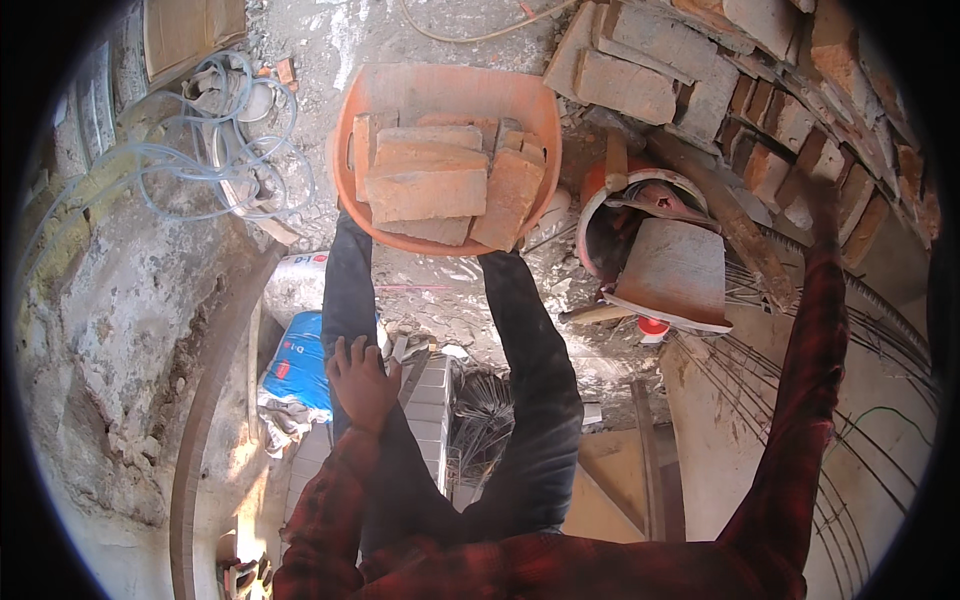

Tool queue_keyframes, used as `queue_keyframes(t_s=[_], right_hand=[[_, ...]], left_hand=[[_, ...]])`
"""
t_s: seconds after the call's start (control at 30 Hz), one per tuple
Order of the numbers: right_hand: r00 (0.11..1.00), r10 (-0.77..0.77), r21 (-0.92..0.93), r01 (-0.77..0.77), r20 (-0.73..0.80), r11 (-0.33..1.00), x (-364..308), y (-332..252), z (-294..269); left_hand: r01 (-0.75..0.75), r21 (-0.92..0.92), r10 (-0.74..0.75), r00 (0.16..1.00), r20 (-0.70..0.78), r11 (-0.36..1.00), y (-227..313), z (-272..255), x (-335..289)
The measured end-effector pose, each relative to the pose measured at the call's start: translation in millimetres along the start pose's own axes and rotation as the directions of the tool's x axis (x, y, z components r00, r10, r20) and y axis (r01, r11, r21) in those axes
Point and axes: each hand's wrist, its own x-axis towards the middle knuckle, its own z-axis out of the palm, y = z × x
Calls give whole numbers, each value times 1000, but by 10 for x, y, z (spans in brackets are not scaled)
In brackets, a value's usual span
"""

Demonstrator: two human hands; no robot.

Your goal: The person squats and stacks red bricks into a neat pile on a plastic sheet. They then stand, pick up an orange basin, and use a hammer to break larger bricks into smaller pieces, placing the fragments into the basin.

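Note:
My left hand (362, 385) rests on my left leg, fingers spread and holding nothing. My right arm stretches far out to the right, where my right hand (815, 200) is at the stacked bricks (765, 170). That hand is dark and smeared, so its fingers and any grip are not clear. Ahead of me, by my feet, stands an orange tub (450, 90) loaded with several bricks (425, 190), some flat on one another and some leaning on edge.
A bucket (590, 235) with a trowel-like tool and a curved plate stands right of the tub. Thin steel rods (735, 375) run along the right. Clear hose (150, 175) lies coiled at left, near a blue-and-white sack (300, 355). Wooden planks (745, 230) lean by the bricks.

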Motion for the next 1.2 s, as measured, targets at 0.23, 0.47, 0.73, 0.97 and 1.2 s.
queue_keyframes(t_s=[0.23,0.47,0.73,0.97,1.2], right_hand=[[851,-405,937,-348,335,46,-1565,-414,-704],[933,-348,864,101,90,494,-3738,-762,-1554],[857,-305,880,-294,415,373,-5494,-1920,-243],[998,-51,789,51,-25,613,-5465,-2969,1427],[997,45,880,-78,64,468,-5114,-3105,2088]], left_hand=[[-14,29,13,999,38,999,-111,6,-32],[-81,51,80,997,21,995,-422,-110,45],[-125,-6,125,992,-4,992,-742,-388,218],[-161,-32,161,987,-5,986,-1003,-625,411],[-152,-41,155,985,75,988,-1169,-795,584]])
